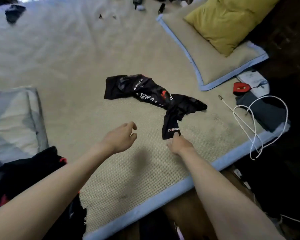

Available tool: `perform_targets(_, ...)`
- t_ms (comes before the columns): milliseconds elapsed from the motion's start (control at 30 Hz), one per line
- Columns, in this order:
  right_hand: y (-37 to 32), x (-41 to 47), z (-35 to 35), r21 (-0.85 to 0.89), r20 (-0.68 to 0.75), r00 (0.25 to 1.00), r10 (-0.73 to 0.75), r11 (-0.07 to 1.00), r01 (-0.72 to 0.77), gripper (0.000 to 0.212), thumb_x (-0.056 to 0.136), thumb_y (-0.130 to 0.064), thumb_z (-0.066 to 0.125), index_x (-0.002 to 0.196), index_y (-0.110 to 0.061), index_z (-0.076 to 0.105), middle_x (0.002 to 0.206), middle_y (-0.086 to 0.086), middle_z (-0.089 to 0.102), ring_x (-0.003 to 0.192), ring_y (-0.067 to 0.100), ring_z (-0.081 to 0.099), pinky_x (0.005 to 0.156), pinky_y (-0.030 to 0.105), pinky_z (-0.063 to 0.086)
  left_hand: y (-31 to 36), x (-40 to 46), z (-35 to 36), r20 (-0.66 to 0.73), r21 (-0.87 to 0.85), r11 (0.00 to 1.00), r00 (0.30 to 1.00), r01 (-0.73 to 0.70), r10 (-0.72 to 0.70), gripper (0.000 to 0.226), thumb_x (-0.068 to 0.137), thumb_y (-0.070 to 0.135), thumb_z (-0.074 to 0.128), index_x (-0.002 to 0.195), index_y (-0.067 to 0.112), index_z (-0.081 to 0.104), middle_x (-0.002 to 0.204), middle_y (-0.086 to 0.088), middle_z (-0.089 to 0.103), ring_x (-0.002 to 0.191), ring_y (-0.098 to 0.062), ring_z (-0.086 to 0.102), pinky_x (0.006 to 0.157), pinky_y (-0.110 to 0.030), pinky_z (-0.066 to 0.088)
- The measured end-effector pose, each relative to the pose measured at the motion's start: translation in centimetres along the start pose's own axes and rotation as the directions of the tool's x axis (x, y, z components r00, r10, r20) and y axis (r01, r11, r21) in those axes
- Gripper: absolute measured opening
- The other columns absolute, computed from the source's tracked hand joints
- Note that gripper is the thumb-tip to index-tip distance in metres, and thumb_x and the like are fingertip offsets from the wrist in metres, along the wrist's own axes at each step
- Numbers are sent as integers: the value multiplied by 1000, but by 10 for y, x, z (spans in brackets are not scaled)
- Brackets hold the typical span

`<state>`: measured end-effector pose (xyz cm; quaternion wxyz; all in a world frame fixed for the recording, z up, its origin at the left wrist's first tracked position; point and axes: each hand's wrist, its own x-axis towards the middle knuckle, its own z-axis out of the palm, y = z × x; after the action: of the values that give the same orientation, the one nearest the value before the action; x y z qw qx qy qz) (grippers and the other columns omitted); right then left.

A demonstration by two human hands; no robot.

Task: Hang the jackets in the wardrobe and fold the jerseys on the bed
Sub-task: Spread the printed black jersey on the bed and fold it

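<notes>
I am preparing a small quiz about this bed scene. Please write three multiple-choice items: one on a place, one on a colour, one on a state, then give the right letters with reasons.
1. Where does the crumpled black jersey with white lettering lie?
A. on the beige bed cover
B. on the pillow
C. in a wardrobe

2. What colour is the plump square cushion at the upper right?
A. red
B. mustard yellow
C. white

3. What is the right hand doing?
A. hanging idle
B. pressing the cushion
C. pinching the jersey's sleeve end

Answers: 1 A, the jersey lies spread on the beige bed cover; 2 B, its fabric is yellow; 3 C, fingertips hold the sleeve hem, while the left hand hovers free.
</notes>
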<state>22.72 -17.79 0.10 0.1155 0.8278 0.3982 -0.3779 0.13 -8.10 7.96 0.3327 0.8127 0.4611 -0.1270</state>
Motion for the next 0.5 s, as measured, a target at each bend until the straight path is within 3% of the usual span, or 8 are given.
perform_targets(167, 0, 93, 8, -95, 10, 993, -118, 988, 118, 53, 105, -34, 46, 156, -33, 29, 152, 17, 35, 125, 39, 53, 97, 47, 46, 12, 60, 62, 114, -16, 998, 992, 63, -61, 37, 105, 37, 42, 137, 20, 44, 137, -4, 55, 116, -24, 58, 100, -46, 49)
perform_targets(333, -11, 149, 25, -95, 94, 988, -126, 986, 135, 63, 104, -39, 47, 160, -22, 25, 167, 10, 15, 142, 39, 39, 109, 50, 42, 12, 84, 104, 185, -34, 992, 976, 124, -116, 36, 104, 37, 43, 135, 19, 45, 134, -4, 56, 115, -25, 59, 98, -44, 49)
perform_targets(433, -9, 155, 30, 101, 114, 986, -124, 988, 113, 56, 101, -32, 54, 150, -8, 45, 160, 9, 37, 142, 33, 44, 113, 45, 41, 12, 89, 110, 170, -60, 986, 975, 153, -141, 37, 103, 36, 44, 136, 19, 45, 133, -3, 56, 114, -25, 59, 93, -40, 48)
perform_targets(500, -11, 142, 23, 444, 153, 975, -161, 892, 78, 42, 100, -20, 60, 139, -7, 61, 147, 8, 57, 137, 25, 52, 111, 31, 41, 10, 87, 106, 138, -97, 979, 977, 178, -163, 36, 102, 33, 47, 135, 18, 46, 131, -3, 58, 114, -24, 59, 95, -40, 49)
